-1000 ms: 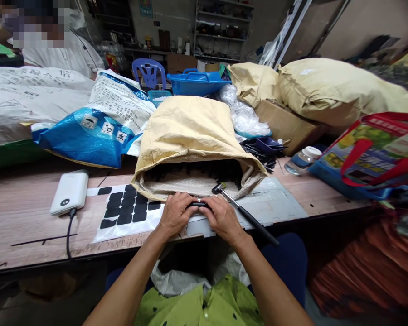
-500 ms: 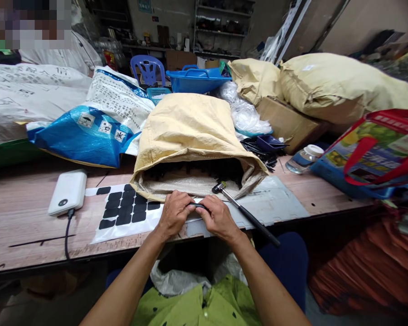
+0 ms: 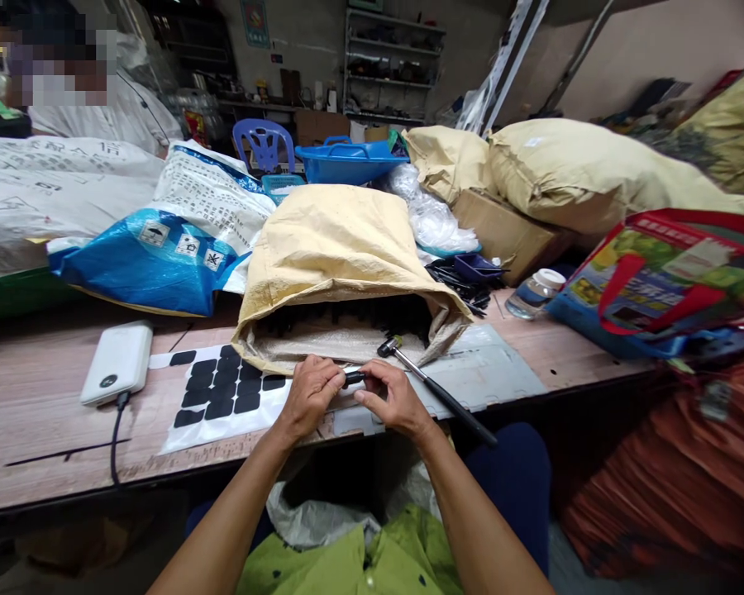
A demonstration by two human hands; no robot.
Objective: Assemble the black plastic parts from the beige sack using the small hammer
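My left hand [image 3: 310, 395] and my right hand [image 3: 392, 398] meet at the table's front edge, both pinched on a small black part [image 3: 354, 378] held between them. Just behind them lies an open tan sack [image 3: 335, 248] with black parts inside its mouth. A small hammer [image 3: 431, 388] with a black handle lies to the right of my right hand. To the left of my left hand sits a white sheet of black square pads [image 3: 223, 392].
A white power bank [image 3: 117, 363] with a cable lies at the left on the wooden table [image 3: 37, 413]. Blue and white bags [image 3: 161, 240], a blue basin [image 3: 347, 161], tan sacks [image 3: 570, 169], a plastic jar [image 3: 533, 293] and a colourful tote [image 3: 663, 281] crowd the back. A person sits far left.
My hands have moved slightly apart, showing more of the black part between them; the right hand turned its fingers inward. The view shifted a little.
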